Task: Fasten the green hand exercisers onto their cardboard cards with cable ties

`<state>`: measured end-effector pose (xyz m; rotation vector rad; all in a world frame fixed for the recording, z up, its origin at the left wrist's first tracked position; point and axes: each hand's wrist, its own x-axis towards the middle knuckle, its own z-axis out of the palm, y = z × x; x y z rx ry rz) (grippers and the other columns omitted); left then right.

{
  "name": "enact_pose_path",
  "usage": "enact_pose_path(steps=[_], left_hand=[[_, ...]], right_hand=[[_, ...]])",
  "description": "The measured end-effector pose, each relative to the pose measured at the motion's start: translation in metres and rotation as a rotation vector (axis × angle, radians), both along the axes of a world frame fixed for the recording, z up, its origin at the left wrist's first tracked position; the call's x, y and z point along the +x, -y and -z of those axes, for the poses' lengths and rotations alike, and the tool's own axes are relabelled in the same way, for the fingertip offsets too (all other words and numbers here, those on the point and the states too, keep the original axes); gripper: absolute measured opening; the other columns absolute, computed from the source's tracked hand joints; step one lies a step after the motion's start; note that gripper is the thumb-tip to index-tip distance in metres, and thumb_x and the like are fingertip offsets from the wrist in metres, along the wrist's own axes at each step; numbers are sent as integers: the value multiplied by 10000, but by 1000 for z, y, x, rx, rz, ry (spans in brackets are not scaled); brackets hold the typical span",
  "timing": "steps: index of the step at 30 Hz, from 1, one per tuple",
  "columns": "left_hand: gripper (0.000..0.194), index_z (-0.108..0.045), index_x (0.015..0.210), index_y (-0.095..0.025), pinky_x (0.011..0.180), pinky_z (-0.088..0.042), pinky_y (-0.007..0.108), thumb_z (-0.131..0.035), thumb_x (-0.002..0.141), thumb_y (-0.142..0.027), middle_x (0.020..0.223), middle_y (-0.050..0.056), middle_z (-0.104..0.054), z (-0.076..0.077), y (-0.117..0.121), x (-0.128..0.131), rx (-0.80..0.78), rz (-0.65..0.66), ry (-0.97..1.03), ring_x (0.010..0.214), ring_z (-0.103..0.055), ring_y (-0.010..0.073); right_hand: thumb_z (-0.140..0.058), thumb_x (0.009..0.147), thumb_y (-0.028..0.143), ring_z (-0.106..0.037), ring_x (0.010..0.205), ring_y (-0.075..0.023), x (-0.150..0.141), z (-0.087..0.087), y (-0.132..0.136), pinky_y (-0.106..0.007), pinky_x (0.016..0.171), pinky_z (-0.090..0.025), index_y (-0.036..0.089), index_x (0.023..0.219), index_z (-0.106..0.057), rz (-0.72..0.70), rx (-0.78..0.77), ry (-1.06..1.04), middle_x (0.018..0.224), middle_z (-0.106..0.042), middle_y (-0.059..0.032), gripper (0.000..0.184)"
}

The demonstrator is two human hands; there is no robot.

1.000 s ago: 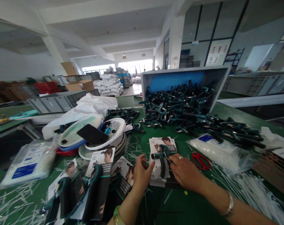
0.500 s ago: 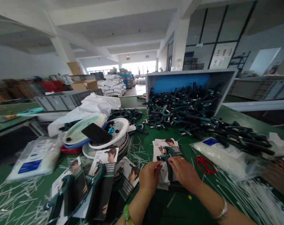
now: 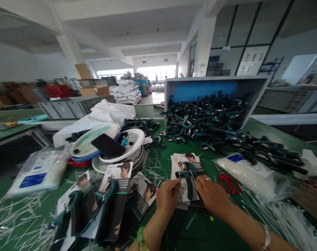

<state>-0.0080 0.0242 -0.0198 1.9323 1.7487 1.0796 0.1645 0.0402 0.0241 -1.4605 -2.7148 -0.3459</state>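
My left hand (image 3: 168, 196) pinches the left edge of the top printed card in a small stack of cards (image 3: 186, 164) lying on the green table. A dark teal hand-grip tool (image 3: 187, 177) lies on that card. My right hand (image 3: 212, 196) rests on the card's right side, fingers curled against the tool's handle. Both hands sit side by side at the near edge of the stack.
A tipped grey crate (image 3: 252, 101) spills many teal grip tools (image 3: 213, 122) across the back. Red scissors (image 3: 228, 183) and a bag of white ties (image 3: 252, 174) lie to the right. Carded tools (image 3: 106, 209) pile at front left, plates with a phone (image 3: 108, 145) behind. White tie offcuts litter the table.
My left hand has moved right onto the card's edge beside the tool. My right hand stays on the tool and card, shifting slightly. The view has drifted a little.
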Motion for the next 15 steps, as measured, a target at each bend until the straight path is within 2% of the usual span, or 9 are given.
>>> enact_pose_path(steps=[4, 8, 12, 15], left_hand=[[234, -656, 1000, -243, 734, -466, 284, -497, 832, -284, 891, 13, -699, -1, -1, 0, -13, -19, -19, 807, -614, 172], [223, -660, 967, -224, 699, -474, 264, -507, 822, -296, 884, 14, -696, 3, -2, -6, -43, -63, 48, 732, -613, 153], [228, -673, 945, -229, 740, -468, 257, -494, 833, -316, 880, 21, -700, 5, -1, -7, -12, -18, 72, 794, -621, 157], [232, -673, 954, -244, 734, -465, 262, -483, 842, -317, 875, 17, -699, 4, 0, -3, 2, 9, 37, 806, -622, 161]], right_hand=[[-358, 838, 63, -583, 737, -204, -20, -7, -1, -290, 637, -415, 140, 869, -568, 47, -120, -122, 791, -622, -97, 226], [-348, 876, 145, -577, 813, -193, -12, -17, -6, -289, 706, -417, 156, 891, -597, 70, -168, -217, 854, -609, -87, 250], [-493, 770, 176, -546, 868, -232, 8, -24, -3, -312, 695, -432, 170, 803, -636, 0, -180, -49, 920, -577, -97, 147], [-445, 760, 91, -551, 872, -256, 9, -22, 4, -314, 643, -443, 153, 800, -637, 19, -148, 77, 922, -579, -115, 205]])
